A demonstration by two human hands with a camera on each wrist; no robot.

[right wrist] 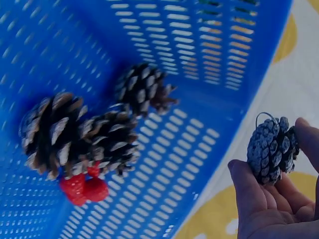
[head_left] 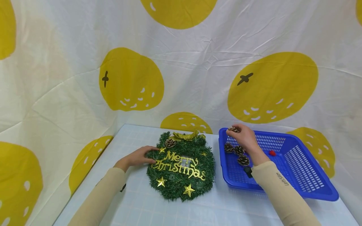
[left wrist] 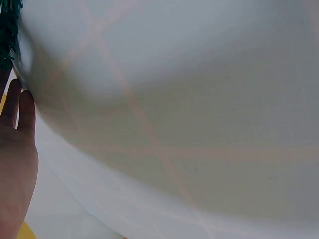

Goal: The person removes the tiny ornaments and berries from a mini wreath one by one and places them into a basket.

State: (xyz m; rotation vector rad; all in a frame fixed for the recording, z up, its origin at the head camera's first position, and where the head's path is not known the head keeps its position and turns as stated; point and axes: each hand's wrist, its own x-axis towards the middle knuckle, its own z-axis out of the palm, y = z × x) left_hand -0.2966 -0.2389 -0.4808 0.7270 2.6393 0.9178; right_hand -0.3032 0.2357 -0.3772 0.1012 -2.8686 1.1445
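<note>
A green wreath lies on the table, bearing gold "Merry Christmas" lettering, gold stars, a gold bow and one pinecone near its top left. My left hand rests against the wreath's left edge, with fingers extended and thumb apart. Over the far left corner of the blue basket, my right hand pinches another pinecone between thumb and fingers. That pinecone has a small wire loop on it. Inside the basket sit several pinecones and red berries.
The basket stands right of the wreath, its slotted walls rising above the table. A white cloth with yellow fruit prints hangs behind the table and along its sides. Near the right wrist is a small black item.
</note>
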